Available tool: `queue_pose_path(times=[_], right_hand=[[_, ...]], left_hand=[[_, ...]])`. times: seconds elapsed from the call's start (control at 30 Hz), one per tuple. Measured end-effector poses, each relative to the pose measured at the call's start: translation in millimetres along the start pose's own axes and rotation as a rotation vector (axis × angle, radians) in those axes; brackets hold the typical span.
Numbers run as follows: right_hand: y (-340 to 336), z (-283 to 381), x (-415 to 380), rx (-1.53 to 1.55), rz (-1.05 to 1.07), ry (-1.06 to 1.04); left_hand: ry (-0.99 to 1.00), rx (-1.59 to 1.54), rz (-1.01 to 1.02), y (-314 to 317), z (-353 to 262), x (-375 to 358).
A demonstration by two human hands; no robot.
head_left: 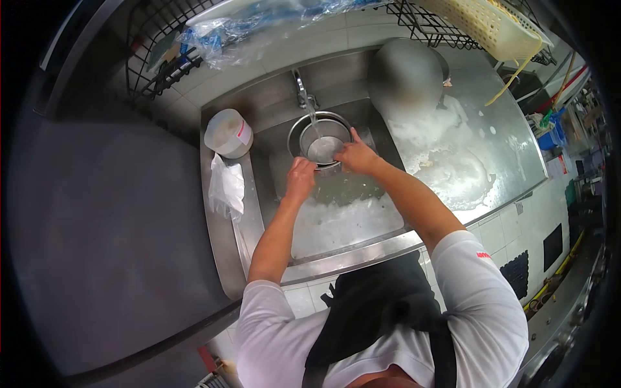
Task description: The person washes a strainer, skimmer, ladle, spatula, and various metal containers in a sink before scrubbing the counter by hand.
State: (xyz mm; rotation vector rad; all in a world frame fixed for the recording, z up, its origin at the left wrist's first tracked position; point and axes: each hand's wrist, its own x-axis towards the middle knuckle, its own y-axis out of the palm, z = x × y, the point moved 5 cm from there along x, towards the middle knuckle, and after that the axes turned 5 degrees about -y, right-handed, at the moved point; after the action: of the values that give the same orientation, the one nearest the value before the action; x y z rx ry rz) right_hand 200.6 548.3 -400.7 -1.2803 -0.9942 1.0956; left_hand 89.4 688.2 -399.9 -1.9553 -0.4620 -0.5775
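Pinching the near rim of a round silver metal vessel (320, 152) with the left hand (301, 179), fingers bunched; gripping its right side with the right hand (358, 157), thumb and fingers apart. Held beneath water running from a chrome faucet (302, 97), inside a rectangular steel sink (349, 259). Seemingly midway: wetted inside, not yet lifted clear. Beyond, foam spread across a flat steel counter (495, 139).

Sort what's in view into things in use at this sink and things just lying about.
In use, it seems:
- metal bowls, nested, held by left hand and right hand
- running tap
- sink

Lying about, apparently:
- plastic tub
- white bag below it
- yellow basket up on the rack
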Motion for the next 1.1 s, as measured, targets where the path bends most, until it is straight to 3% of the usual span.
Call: queue_pose_path(times=[0.07, 0.17, 0.23, 0.3, 0.4, 0.47, 0.53, 0.67, 0.7, 0.73, 0.8, 0.83, 0.9, 0.97, 1.0, 1.07, 1.1], right_hand=[[-0.9, -7.8, 17.7, -0.060, -0.010, 0.051], [-10.3, -16.8, 33.7, 0.011, -0.004, 0.065], [-13.5, -20.2, 42.0, -0.040, 0.056, 0.004], [-14.8, -19.1, 49.8, -0.113, 0.127, -0.058], [-8.9, -18.2, 67.6, -0.141, 0.175, -0.108], [16.8, -21.9, 79.0, 0.010, 0.127, -0.083], [23.8, -13.6, 67.4, 0.117, 0.194, 0.022], [45.7, -13.9, 45.1, 0.445, 0.018, 0.299], [48.8, -17.9, 43.8, 0.515, -0.038, 0.361], [49.7, -23.7, 47.2, 0.603, 0.145, 0.449], [60.7, -39.9, 56.8, 0.640, 0.069, 0.421], [67.2, -47.3, 62.1, 0.665, 0.031, 0.406], [69.6, -66.6, 80.0, 0.729, -0.011, 0.398], [48.8, -79.4, 93.7, 0.750, -0.165, 0.346], [31.1, -80.0, 96.9, 0.747, -0.085, 0.310], [-8.6, -78.3, 105.2, 0.731, 0.071, 0.241], [-13.7, -79.0, 116.5, 0.686, 0.039, 0.176]], left_hand=[[-0.013, 0.013, -0.042, -1.0, 3.4, 3.1], [-0.091, 0.377, -0.101, -36.5, -30.4, 23.6], [-0.084, 0.410, -0.230, -56.0, -44.6, 39.8], [-0.213, 0.141, -0.170, -51.9, -36.8, 45.0], [-0.592, -0.688, 0.225, 5.5, 21.9, 74.0], [-0.888, -1.180, 0.147, 33.0, 51.6, 104.9], [-1.005, -1.458, 0.118, 52.4, 71.2, 134.5], [-1.186, -1.791, -0.001, 102.1, 92.6, 171.0], [-1.009, -2.034, 0.225, 119.3, 98.3, 180.5], [-0.807, -2.245, 0.461, 133.3, 110.5, 184.3], [-0.730, -2.028, 0.772, 135.8, 108.4, 179.6], [-0.848, -1.621, 0.818, 121.9, 93.5, 180.3], [-0.776, -0.957, 0.872, 89.6, 76.3, 171.5], [-0.437, -0.469, 0.893, 64.7, 58.1, 155.6], [-0.301, -0.292, 0.894, 51.0, 63.6, 145.3], [-0.212, -0.123, 0.856, 24.2, 78.0, 128.8], [-0.165, -0.042, 0.834, 15.5, 83.5, 124.8]])
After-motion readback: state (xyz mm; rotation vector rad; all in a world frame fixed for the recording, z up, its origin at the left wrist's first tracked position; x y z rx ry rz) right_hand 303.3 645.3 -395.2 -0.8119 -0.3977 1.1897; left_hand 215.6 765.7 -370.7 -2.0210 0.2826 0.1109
